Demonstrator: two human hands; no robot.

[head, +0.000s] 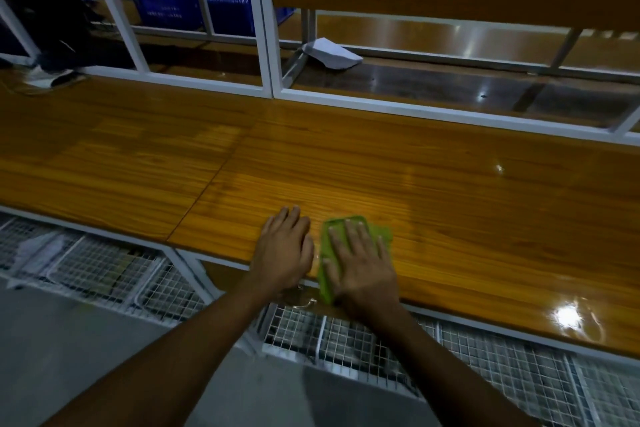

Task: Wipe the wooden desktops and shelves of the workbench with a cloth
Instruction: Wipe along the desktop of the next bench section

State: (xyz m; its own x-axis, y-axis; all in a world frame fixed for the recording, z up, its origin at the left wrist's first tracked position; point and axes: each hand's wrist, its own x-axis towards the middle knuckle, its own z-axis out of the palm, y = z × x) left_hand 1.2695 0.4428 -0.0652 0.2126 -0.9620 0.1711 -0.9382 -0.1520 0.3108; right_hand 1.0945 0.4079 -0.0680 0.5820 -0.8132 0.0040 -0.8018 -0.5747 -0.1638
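Wiping the counter near its front edge: right hand presses flat, ungrasping, on the green cloth (left hand open, bracing beside it), so next likely sweep sideways.

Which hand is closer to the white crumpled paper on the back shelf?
Left, only slightly. The left hand lies flat on the desktop, below the paper. The right hand, pressing the green cloth, sits nearer the front edge.

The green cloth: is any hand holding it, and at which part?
The right hand presses the green cloth flat on the wooden desktop, palm over its middle, fingers spread, not pinching it. The left hand lies beside it, holding nothing.
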